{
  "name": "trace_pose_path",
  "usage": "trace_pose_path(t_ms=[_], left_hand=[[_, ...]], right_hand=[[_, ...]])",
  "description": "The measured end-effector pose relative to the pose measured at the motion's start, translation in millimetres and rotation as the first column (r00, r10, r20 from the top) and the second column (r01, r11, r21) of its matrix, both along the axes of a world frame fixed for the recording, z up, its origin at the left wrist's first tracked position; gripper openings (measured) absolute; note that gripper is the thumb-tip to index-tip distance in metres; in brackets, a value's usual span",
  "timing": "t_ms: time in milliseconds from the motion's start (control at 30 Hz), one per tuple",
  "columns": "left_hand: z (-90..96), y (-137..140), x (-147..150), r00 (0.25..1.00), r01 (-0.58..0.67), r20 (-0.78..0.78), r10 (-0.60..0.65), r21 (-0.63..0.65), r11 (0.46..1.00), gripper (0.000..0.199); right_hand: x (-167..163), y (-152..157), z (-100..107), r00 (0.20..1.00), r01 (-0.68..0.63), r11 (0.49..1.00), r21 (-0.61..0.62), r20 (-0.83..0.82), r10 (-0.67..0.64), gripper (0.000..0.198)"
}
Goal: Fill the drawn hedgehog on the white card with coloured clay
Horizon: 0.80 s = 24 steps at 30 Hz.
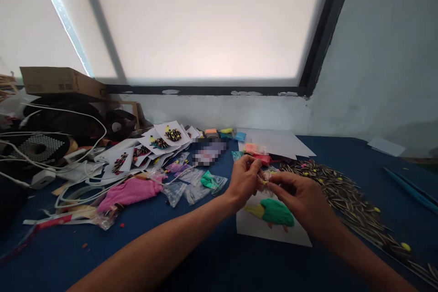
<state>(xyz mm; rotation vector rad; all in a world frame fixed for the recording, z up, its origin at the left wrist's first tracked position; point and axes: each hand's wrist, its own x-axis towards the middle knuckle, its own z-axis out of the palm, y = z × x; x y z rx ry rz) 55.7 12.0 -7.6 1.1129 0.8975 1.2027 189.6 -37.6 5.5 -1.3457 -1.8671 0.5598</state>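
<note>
My left hand (243, 177) and my right hand (301, 194) meet over the table, fingers pinched on a small clear plastic bag (265, 179). A bit of yellow shows in it, but my fingers hide most of the bag. Just below them lies a sheet of white paper (251, 228) bearing a flat green clay shape (278, 212) with a yellow end and small brownish legs. Beyond my hands sit a red packet (263, 159) and an orange-pink packet (253, 148).
Striped sunflower seeds (345, 191) with yellow balls spread at right. Left of my hands are clear bags (195, 189), a pink cloth (132, 193), white cables (77, 198) and seed-decorated cards (157, 141). White sheets (277, 141) lie by the wall; a cardboard box (61, 81) stands far left.
</note>
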Motion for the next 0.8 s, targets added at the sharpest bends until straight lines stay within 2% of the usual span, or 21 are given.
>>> trace_pose_path(t_ms=[300,467,633,800], left_hand=[[-8.4,4,1,1.000,-0.019,0.011,0.020,-0.044,0.999,0.019],[-11.1,2,2,1.000,0.004,0.004,-0.004,-0.049,0.999,0.018],[-8.9,-1,2,0.999,0.032,0.003,-0.032,-0.044,0.999,0.016],[-6.5,-2,2,0.999,0.040,0.006,-0.040,-0.055,0.998,0.017]], right_hand=[[-1,1,6,0.995,-0.015,0.999,0.047,0.096,0.010,0.033],[1,2,4,0.997,0.008,1.000,0.000,0.072,-0.008,0.024],[2,0,6,0.999,-0.007,0.998,-0.061,0.051,0.010,0.023],[0,-3,5,0.996,0.014,1.000,-0.007,0.092,-0.014,0.022]])
